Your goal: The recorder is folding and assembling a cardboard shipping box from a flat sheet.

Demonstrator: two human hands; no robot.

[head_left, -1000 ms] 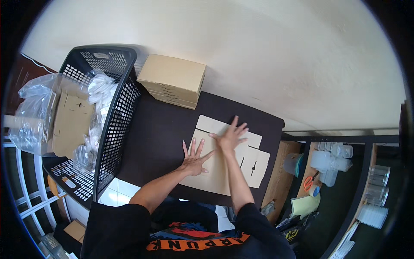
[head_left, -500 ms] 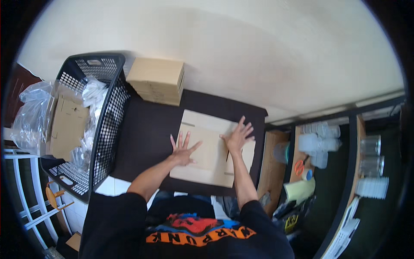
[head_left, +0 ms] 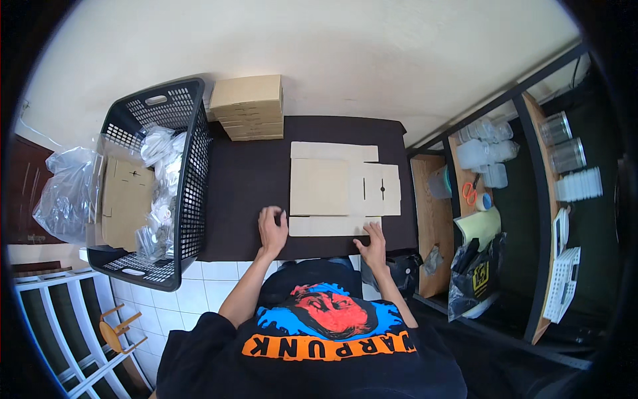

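Observation:
A flat, unfolded cardboard box blank lies on the dark cloth-covered table in front of me. Slots and a small round hole show in its right-hand flap, and narrower flaps run along its far and near sides. My left hand is just off the blank's near left corner, fingers loosely bent, thumb apart, nothing in it. At the near right corner is my right hand, its thumb and fingers apart. Its fingertips reach the edge of the near flap; whether they press on it I cannot tell.
A stack of folded cardboard boxes stands at the table's far left against the wall. Left of it, a black plastic basket holds cardboard and clear plastic bags. To the right, shelves carry plastic containers, orange-handled scissors and tape.
Both hands, earlier spread flat over the blank, have drawn back toward me to its near corners. The blank now lies straighter, and the head view has shifted.

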